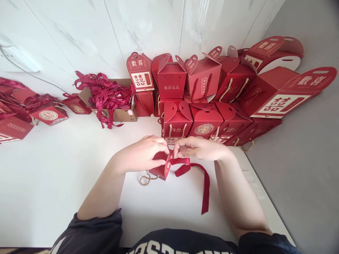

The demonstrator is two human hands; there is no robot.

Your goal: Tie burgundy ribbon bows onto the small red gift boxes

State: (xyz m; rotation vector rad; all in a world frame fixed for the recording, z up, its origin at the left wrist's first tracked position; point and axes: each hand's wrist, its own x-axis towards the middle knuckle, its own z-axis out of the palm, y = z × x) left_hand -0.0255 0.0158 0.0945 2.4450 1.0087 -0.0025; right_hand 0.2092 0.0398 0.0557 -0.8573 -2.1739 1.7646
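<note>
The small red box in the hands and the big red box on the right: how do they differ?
The small red box is held between the left hand and right hand; the big red box rests untouched in the pile. The small box has a dark red ribbon at it; the big box shows none. The big box looks larger here. Both are red card.

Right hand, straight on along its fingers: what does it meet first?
Probably the printed tag on the small red box, right at the fingertips of the right hand. The left hand lies just beyond; depth is unclear.
</note>
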